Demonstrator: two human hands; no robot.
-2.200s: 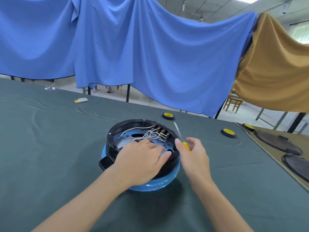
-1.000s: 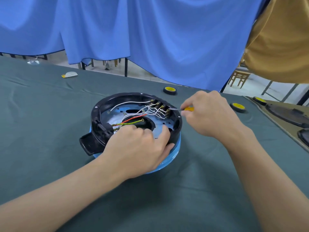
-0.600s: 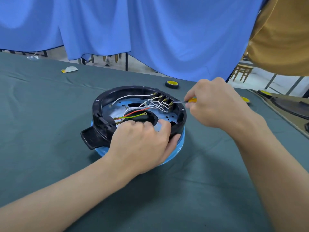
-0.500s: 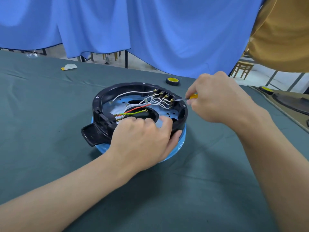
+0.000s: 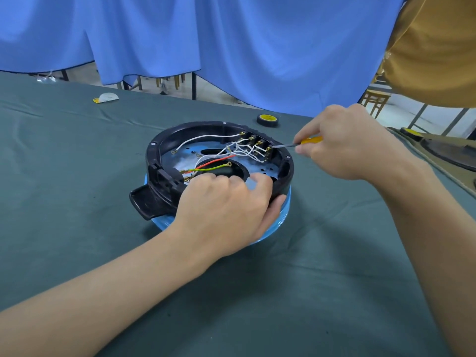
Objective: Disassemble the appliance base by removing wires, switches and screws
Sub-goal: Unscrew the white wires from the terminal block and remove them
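Round black plastic base, tangled white wires, slim yellow-handled screwdriver

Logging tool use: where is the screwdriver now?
In the head view, centre-right: the right hand grips the screwdriver, its tip at the rightmost terminals by the far rim of the appliance base.

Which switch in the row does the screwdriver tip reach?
The switch at the row's right end, nearest the right hand holding the screwdriver; the others lie further left, away from its tip.
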